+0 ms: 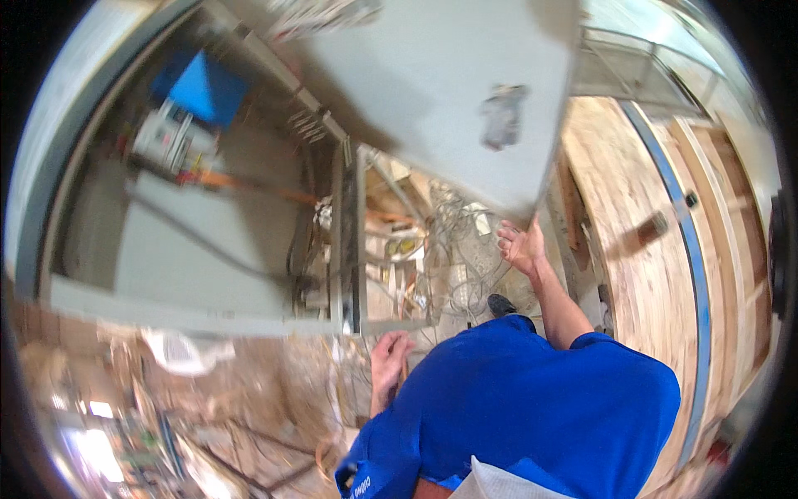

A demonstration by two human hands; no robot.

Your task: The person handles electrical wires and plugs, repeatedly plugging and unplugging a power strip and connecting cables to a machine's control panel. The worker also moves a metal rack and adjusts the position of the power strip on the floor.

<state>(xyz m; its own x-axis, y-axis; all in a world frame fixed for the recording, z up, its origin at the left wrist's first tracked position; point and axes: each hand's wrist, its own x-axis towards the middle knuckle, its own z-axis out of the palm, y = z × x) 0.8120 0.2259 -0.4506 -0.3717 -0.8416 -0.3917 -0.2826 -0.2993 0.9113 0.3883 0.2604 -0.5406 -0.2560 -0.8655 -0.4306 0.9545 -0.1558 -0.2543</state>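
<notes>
A grey metal cabinet (191, 312) fills the left side, its front uncovered. Its pale grey door (416, 91) is swung out above the middle, with a dark-edged patch on its face. At the door's lower corner is my right hand (524, 247), palm showing and fingers apart, touching the edge near the thumb side. My left hand (391, 359) hangs just below the cabinet's near right corner. Its fingers are loosely bent, somewhat blurred, and nothing shows in them. Inside the cabinet sit a light grey electrical device (173, 137), a blue piece (204, 87) and an orange cable (249, 185).
To the right, stacked wooden boards (640, 266) lie along a blue strip (694, 266). Tangled cables (465, 258) and debris cover the floor past the cabinet. A dark shoe (500, 305) shows below my right hand. Blurred clutter and a white bag-like thing (187, 353) are at lower left.
</notes>
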